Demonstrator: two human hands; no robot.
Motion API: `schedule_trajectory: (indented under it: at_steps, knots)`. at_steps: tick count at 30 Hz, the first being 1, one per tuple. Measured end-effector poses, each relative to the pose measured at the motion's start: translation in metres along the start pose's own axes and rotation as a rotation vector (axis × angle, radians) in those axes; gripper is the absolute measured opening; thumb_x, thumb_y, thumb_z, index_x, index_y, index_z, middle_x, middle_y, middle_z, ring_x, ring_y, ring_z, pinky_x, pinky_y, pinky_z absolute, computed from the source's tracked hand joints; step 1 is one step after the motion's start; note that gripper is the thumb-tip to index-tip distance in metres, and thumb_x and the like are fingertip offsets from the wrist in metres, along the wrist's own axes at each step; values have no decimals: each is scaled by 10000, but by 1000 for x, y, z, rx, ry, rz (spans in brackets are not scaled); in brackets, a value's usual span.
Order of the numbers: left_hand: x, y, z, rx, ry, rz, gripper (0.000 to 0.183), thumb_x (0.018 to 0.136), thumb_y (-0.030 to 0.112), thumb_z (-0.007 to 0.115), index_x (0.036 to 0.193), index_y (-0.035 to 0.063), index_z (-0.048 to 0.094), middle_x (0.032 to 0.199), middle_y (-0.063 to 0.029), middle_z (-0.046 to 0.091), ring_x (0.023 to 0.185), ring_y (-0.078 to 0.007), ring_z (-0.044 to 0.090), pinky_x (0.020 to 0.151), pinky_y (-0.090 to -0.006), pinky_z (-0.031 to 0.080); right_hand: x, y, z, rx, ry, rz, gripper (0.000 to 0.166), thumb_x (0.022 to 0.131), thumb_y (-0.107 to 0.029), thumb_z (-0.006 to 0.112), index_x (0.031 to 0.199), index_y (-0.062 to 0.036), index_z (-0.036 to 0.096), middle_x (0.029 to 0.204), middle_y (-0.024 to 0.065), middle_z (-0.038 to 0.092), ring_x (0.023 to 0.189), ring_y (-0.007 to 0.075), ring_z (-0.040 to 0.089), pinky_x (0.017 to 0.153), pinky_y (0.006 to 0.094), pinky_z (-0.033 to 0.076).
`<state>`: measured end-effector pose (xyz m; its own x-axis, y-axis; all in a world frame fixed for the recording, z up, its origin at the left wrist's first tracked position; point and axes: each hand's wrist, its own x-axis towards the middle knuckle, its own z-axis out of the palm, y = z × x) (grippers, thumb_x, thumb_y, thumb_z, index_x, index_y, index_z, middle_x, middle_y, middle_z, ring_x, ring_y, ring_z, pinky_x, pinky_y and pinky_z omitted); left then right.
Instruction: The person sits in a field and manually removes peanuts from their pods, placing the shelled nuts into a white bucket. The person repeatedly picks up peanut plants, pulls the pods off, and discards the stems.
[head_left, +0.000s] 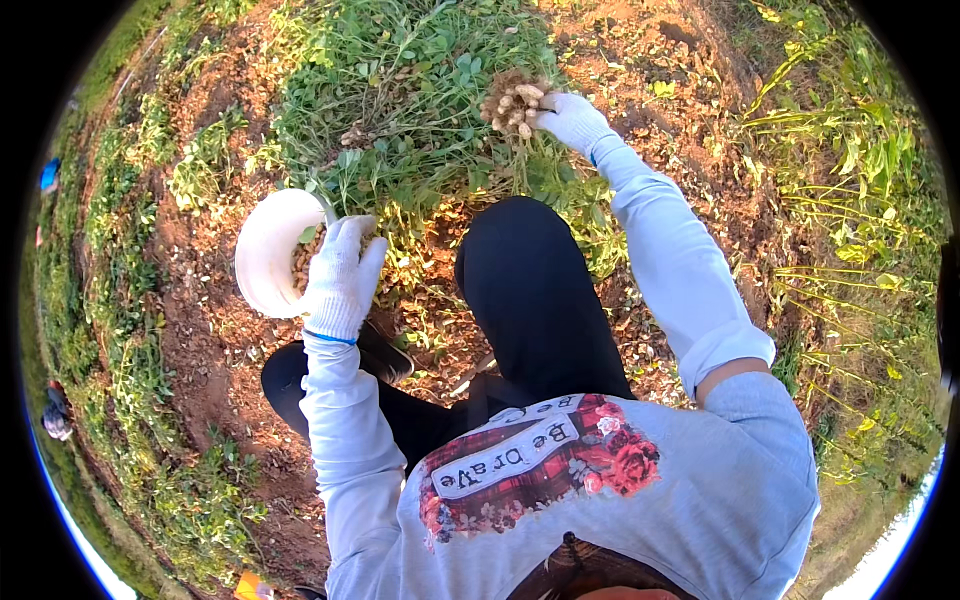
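Note:
My right hand (576, 124), in a white knit glove, grips a peanut plant by the base of its stems. A cluster of pale peanut pods (519, 107) and soil-covered roots sticks out to the left of the fingers. My left hand (341, 266), gloved the same way, is over the right side of a white plastic bucket (259, 255). Its thumb stands apart from the fingers, but the palm is hidden, so a hold on anything cannot be made out. Loose peanuts (301, 262) and a green leaf lie inside the bucket, partly covered by that hand.
A heap of pulled peanut plants (390, 97) lies ahead of my knees. Reddish soil (191, 337) with dry leaves surrounds me. Tall yellow-green stalks (847, 277) line the right side. A person (56, 412) is far off at left; an orange object (251, 586) lies at lower left.

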<state>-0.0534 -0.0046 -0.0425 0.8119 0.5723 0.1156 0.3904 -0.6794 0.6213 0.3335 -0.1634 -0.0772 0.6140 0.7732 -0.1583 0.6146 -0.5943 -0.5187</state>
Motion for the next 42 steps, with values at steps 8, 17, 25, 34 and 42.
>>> schedule_trajectory:
  at_steps: [8,17,25,34,42]
  knots:
    - [36,30,3,-92,98,96,651,878,506,737,1289,16,617,1242,-190,661,1176,-349,626,1015,-422,489,-7,-62,-80,234,155,-257,597,845,-484,733,1260,-56,712,1327,136,679,1228,261,628,1062,345,448]
    - [66,93,8,-383,197,1,954,810,471,812,1520,-2,385,1453,-202,509,1314,-333,514,1118,-411,421,-76,-176,-66,1056,69,-520,314,947,-196,687,1220,-41,678,1175,88,714,1092,240,673,946,381,538]
    - [-13,62,117,-623,-308,-339,755,871,487,693,1378,-48,529,1319,-205,627,1209,-302,598,1007,-409,471,-116,-56,66,1006,-266,353,555,1044,-496,514,1437,-107,558,1399,115,608,1209,231,614,962,444,542]
    - [-33,112,110,-41,-278,-229,498,947,393,596,1230,-11,531,1040,-279,698,979,-433,690,866,-512,533,-137,-53,47,1559,-551,-126,532,1038,-458,552,1403,-71,554,1297,118,655,1187,271,639,1019,434,502]
    - [-71,107,147,158,-150,-38,578,949,399,643,1334,1,476,1058,-231,694,923,-417,713,791,-502,577,-170,-82,43,1275,-314,-204,542,829,-58,740,1354,-43,606,1213,93,702,1117,226,664,1008,410,504]
